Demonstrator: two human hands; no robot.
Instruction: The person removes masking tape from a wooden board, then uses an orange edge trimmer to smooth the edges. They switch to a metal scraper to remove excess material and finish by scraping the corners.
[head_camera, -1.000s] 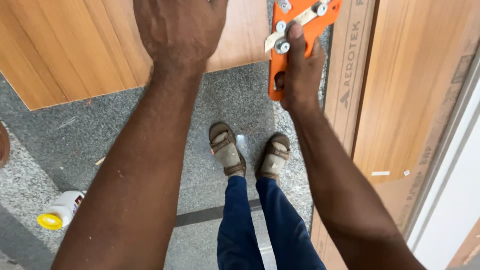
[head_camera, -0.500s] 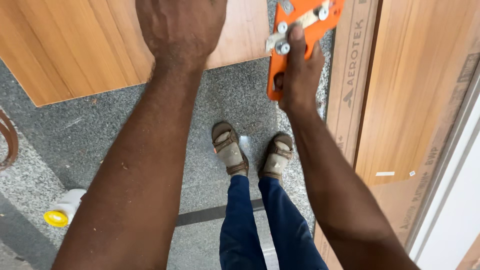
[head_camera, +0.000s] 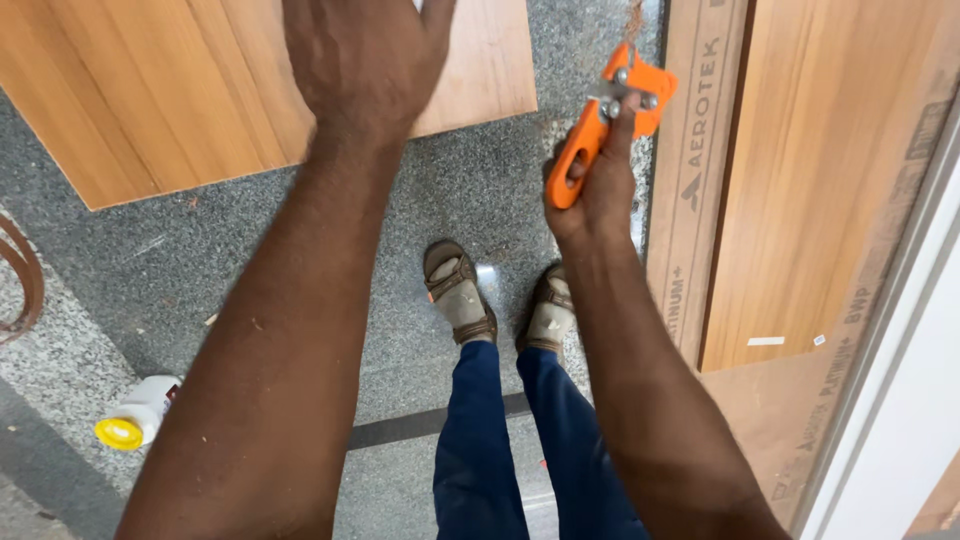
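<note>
You are pressing your left hand (head_camera: 365, 60) flat on the wooden board (head_camera: 180, 90), fingers spread open and reaching past the top edge of the view, so the fingertips themselves are not showing. The board is lying under that palm and stretching away to the left of your fingers over the grey speckled floor (head_camera: 470, 190). Your right hand (head_camera: 592, 190) is closing around the orange cutter (head_camera: 605, 120), fingers wrapped through its looped handle with the forefinger lying along its back toward the metal screws at the head. The cutter's head is sitting just beyond your fingertips, beside the edge of the brown plywood sheet (head_camera: 700, 180) to the right of them. Below your wrists your sandalled feet (head_camera: 460, 295) are standing on the floor, and a white bottle with a yellow cap (head_camera: 135, 420) is lying well to the left.
</note>
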